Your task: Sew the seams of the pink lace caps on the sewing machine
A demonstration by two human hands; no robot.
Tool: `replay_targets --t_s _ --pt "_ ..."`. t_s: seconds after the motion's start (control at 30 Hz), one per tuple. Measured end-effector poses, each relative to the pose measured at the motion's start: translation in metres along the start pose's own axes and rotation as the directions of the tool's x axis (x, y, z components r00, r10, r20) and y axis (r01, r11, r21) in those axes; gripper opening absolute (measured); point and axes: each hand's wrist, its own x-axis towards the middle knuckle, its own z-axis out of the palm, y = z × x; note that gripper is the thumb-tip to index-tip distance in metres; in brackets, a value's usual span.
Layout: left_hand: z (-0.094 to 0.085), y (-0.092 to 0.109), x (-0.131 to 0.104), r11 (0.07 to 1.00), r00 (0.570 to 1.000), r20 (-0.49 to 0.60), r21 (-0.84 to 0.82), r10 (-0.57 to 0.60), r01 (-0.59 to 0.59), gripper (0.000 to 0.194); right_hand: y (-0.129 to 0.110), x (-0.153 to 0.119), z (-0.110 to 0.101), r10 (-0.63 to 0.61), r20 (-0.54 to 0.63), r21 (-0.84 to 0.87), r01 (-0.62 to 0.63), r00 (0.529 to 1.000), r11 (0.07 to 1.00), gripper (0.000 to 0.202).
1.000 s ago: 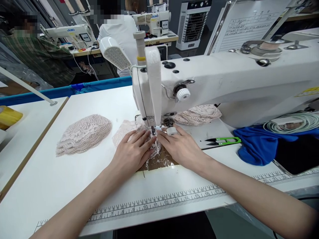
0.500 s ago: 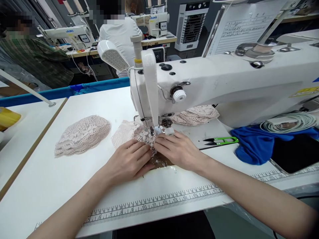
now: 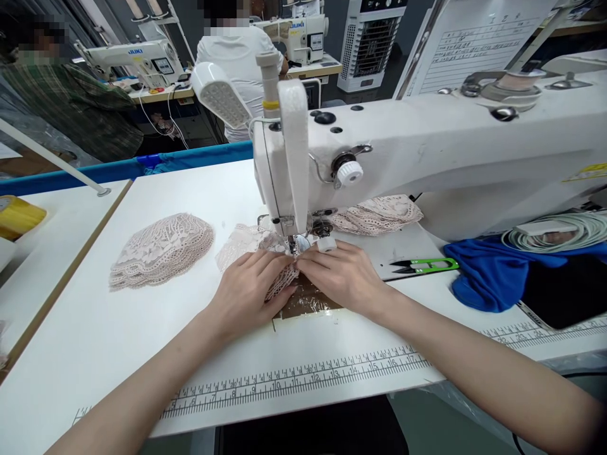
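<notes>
A pale pink lace piece point(image 3: 237, 246) lies under the presser foot point(image 3: 293, 245) of a white sewing machine point(image 3: 403, 136). My left hand point(image 3: 244, 287) grips it just left of the foot, and a strip of lace shows between the thumb and bent fingers. Close to the needle area, my right hand point(image 3: 346, 275) has its fingertips pressed together on the lace's right edge. The fingers of both hands almost meet in front of the foot and cover part of the fabric.
Stacked lace pieces point(image 3: 161, 253) lie at left; more lace point(image 3: 379, 215) sits behind the machine's needle end. At right are green thread snips point(image 3: 427, 265), a blue cloth point(image 3: 488, 272) and a phone point(image 3: 564, 291). A printed ruler point(image 3: 303, 379) runs along the front edge. Two people sit beyond.
My left thumb and fingers have shifted on the lace, and its front edge now shows bunched between them. My right hand stays by the foot. The whole view has moved slightly.
</notes>
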Motion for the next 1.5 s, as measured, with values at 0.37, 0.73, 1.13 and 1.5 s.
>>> replay_targets --t_s 0.37,0.73,1.13,1.5 --pt "0.012 -0.004 0.034 0.969 0.968 0.042 0.033 -0.247 0.246 0.019 0.006 0.005 0.009 0.251 -0.113 0.072 -0.244 0.961 0.967 0.035" --pt "0.02 -0.004 0.03 0.976 0.977 -0.016 0.05 -0.212 0.212 0.012 0.006 0.004 0.009 0.298 -0.054 0.079 -0.294 0.953 0.953 0.032" --pt "-0.006 -0.012 0.021 0.993 0.994 0.092 0.095 0.056 -0.065 0.021 -0.001 -0.003 0.003 0.199 0.0 0.193 -0.195 0.98 0.962 0.021" --pt "0.005 0.02 -0.004 0.952 0.993 -0.051 0.294 0.105 -0.086 0.028 -0.007 -0.009 -0.004 -0.066 0.072 -0.003 0.066 0.995 0.998 0.021"
